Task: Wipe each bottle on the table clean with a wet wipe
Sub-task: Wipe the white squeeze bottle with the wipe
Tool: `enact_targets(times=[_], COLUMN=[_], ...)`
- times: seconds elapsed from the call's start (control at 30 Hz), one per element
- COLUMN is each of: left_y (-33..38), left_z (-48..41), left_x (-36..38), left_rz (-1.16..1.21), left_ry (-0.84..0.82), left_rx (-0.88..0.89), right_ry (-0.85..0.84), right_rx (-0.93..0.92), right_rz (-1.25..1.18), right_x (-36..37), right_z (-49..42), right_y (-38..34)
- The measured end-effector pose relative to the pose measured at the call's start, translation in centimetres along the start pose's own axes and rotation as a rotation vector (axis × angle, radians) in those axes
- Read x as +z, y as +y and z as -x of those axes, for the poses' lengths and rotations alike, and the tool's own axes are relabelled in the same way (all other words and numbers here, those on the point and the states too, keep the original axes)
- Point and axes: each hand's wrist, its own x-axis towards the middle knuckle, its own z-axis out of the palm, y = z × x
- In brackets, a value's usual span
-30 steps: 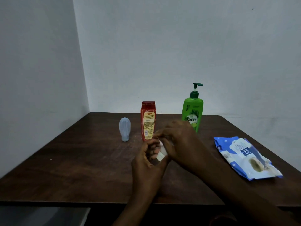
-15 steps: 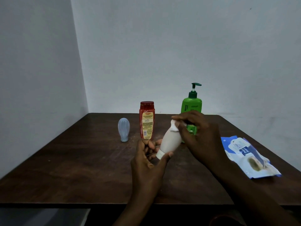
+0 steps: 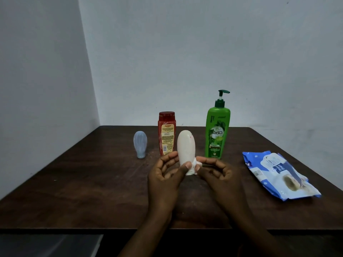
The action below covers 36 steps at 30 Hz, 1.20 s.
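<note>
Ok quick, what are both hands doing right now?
Left hand: holding the white bottle.
Right hand: pinching the wet wipe against it.

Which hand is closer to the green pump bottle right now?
Right. The right hand, pinching the wet wipe, sits just in front of the green pump bottle; the left hand grips the white bottle further left.

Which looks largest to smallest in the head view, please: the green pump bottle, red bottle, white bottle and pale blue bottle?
1. green pump bottle
2. red bottle and white bottle: alike; white is nearer
3. pale blue bottle
</note>
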Motion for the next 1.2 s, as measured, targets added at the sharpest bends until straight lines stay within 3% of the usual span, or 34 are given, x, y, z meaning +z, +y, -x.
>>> enact_targets(times=[0.17,0.33,0.47,0.73,0.9,1.0,1.2], left_y=[0.0,0.6,1.0,0.5,-0.6,-0.8,-0.3], left_z=[0.5,0.8,0.9,0.5,0.3,0.0,-1.2], left_x=[0.6,1.4,1.1,0.6,0.2,0.2,0.6], left_rz=[0.202,0.584,0.669,0.752,0.804,0.797,0.612], left_ry=[-0.152,-0.242,-0.347,-0.267,-0.232,-0.249,-0.232], left_rx=[-0.183,-0.392,-0.452,-0.524,-0.576,-0.569,-0.461], right_ry=[0.018,0.053,0.077,0.008,-0.163,-0.139,0.019], right_rx=[-0.135,-0.349,-0.499,-0.710,-0.775,-0.703,-0.131], right_rz=[0.007,0.237,0.400,0.617,0.675,0.594,0.091], right_x=[0.0,0.2,0.4,0.0,-0.7,-1.0,-1.5], right_z=[-0.5,-3.6,-5.4,-2.1,0.2,0.0,-2.3], right_y=[-1.3,-4.1,-5.1,-2.6,-1.7,-1.5,-1.4])
